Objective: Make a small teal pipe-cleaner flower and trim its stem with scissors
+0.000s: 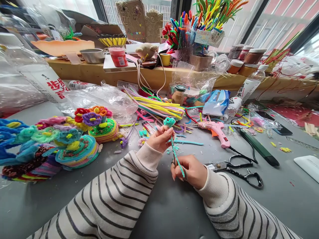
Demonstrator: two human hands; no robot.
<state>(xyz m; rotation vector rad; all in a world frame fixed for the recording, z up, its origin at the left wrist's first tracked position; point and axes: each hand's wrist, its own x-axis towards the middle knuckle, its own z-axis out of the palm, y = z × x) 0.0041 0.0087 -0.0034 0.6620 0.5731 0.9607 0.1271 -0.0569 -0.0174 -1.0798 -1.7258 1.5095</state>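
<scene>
My left hand (160, 138) is closed, pinching a teal pipe-cleaner flower (169, 122) just below its fluffy head. The flower's twisted stem (176, 157) slants down toward my right hand (191, 171). That hand is curled round a small pair of scissors (173, 151), mostly hidden by the fingers, with the narrow blades pointing up beside the stem. Teal fuzz clippings (175, 146) lie on the table behind the hands. Larger black-handled scissors (239, 169) rest by my right wrist.
On the left stand pipe-cleaner flower pots (77, 151). A bundle of pipe cleaners (159, 106) lies beyond my hands. To the right are a pink glue gun (216, 130) with its cord and a dark green stick-like case (259, 147). Bottles and jars line the wooden ledge (149, 75).
</scene>
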